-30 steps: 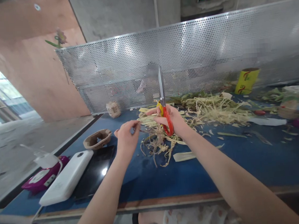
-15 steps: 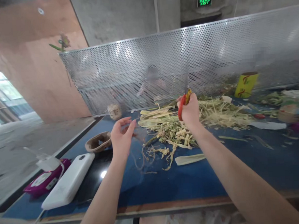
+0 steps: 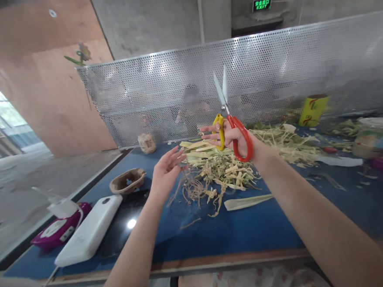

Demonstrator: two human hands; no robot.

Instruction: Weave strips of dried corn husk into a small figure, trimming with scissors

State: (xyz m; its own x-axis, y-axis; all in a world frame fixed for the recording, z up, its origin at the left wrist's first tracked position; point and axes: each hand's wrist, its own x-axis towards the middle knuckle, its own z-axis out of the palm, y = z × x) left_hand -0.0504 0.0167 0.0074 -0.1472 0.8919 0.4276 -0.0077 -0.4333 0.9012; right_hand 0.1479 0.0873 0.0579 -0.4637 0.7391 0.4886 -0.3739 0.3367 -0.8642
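Observation:
My right hand (image 3: 235, 138) holds scissors (image 3: 242, 135) with one red and one yellow handle. Their blades point up, slightly apart, and some fingers of that hand stretch out past the yellow handle. My left hand (image 3: 167, 171) holds nothing that I can see; its fingers are loosely extended. Beside its thumb lies a tangle of thin brown fibres (image 3: 193, 189). A heap of cut dried leaf pieces (image 3: 228, 169) spreads between and below the hands, with pale strips (image 3: 196, 148) behind it. Nearer me, a single flat dried strip (image 3: 246, 202) rests on the blue table (image 3: 218, 240).
Left on the table are a brown moulded-pulp holder (image 3: 127, 181), a white power bank (image 3: 90, 230), a dark glossy panel (image 3: 123, 224) and a purple power strip (image 3: 61, 227). A perforated metal screen (image 3: 161, 93) stands behind. To the right are a yellow can (image 3: 313, 110) and a plastic tub (image 3: 368, 137).
The scissors have turned, showing both handles and parted blades, as my right hand opened outward. My left hand moved slightly right; the brown fibres beside it now lie in a fuller tangle.

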